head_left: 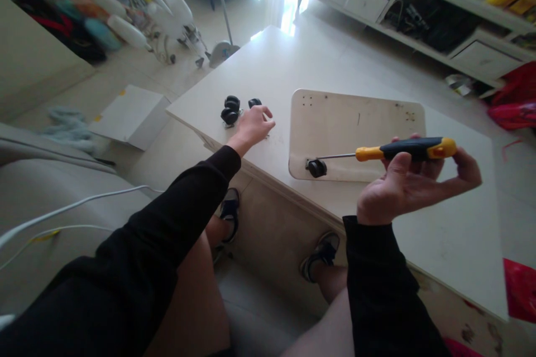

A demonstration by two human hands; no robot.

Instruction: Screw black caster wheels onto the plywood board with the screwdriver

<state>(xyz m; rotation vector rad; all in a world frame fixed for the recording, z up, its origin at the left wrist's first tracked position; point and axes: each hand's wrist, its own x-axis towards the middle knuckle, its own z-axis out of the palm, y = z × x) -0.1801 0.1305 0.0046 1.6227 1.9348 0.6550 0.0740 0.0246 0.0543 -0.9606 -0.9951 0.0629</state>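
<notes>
My right hand [402, 184] is closed around the yellow and black handle of a screwdriver [408, 150]. Its metal shaft points left, with the tip close to a black caster wheel [317, 168] at the near left corner of a pale board [352, 122]. Whether the tip touches the caster cannot be made out. Over the table's left part, my left hand [254, 124] has its fingers bent and apart, with nothing visible in them. Beside it lie two casters [230, 110], and another caster [254, 102] sits just behind its fingers. Small bits [267, 136] lie beneath the hand.
The board lies on a white table [268, 61], showing small holes at its corners. Left of the table are a white box [132, 117] and a grey sofa [50, 195] with white cables. A white cabinet [355, 0] stands at the back right.
</notes>
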